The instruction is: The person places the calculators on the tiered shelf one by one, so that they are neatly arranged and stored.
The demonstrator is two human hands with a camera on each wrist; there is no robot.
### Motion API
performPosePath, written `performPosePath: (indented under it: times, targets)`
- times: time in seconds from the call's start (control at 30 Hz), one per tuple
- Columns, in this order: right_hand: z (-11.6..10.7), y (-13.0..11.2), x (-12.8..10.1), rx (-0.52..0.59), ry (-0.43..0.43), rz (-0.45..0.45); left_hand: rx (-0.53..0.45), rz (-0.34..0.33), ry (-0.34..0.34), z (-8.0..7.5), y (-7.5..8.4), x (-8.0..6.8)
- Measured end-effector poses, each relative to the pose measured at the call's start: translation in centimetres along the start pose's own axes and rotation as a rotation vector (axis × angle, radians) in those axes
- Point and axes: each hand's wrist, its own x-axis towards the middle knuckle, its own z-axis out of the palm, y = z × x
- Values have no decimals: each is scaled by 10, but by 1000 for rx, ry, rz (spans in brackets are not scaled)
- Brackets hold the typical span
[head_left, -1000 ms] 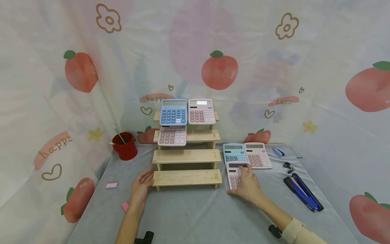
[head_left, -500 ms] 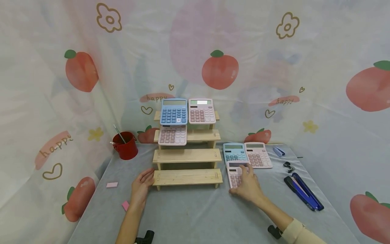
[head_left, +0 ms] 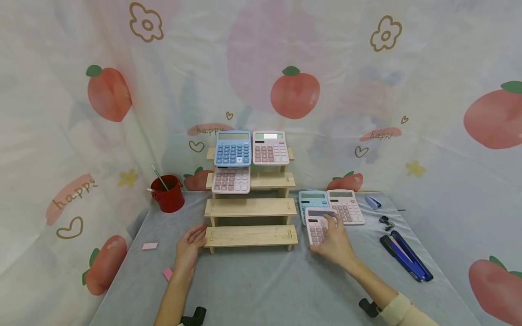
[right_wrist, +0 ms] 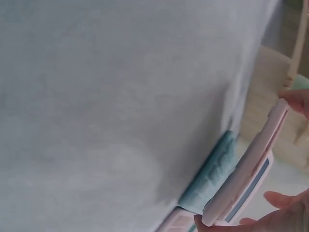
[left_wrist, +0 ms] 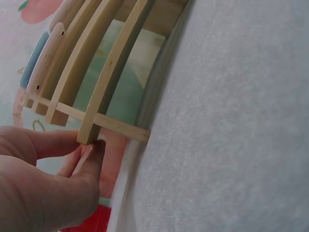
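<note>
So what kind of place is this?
Maybe a table set up as a little shop or stationery display: calculators sit on a stepped wooden stand, and a fruit-print backdrop hangs behind the cloth-covered table.

Pale backdrop (head_left: 350, 81) — fruit-printed, grey-clothed table (head_left: 261, 290)

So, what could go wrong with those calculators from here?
The right hand holds the pink calculator by its edges, so it might slip. It could also bump the light-blue calculator close behind it. The left hand grips the lowest step of the wooden rack; a tug might topple the calculators on the upper steps.
</note>
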Motion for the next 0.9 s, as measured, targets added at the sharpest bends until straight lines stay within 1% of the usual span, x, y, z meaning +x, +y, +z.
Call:
performPosePath:
  times: [0.17, 0.33, 0.57, 0.77, 0.9]
  targets:
    - [-15, -13, 3, -1, 33, -25, 1, -8, -2, 0, 1, -1]
    - [-32, -32, 6, 0, 63, -53, 2, -8, -1, 0, 2, -2]
    - [-52, -64, 11, 26, 122, -141, 13, -9, 6, 0, 2, -1]
    - [-65, -93, 15, 34, 131, -188, 12, -20, 18, -1, 0, -1]
    - [-69, -111, 18, 48, 117, -199, 3, 0, 14, 0, 1, 0]
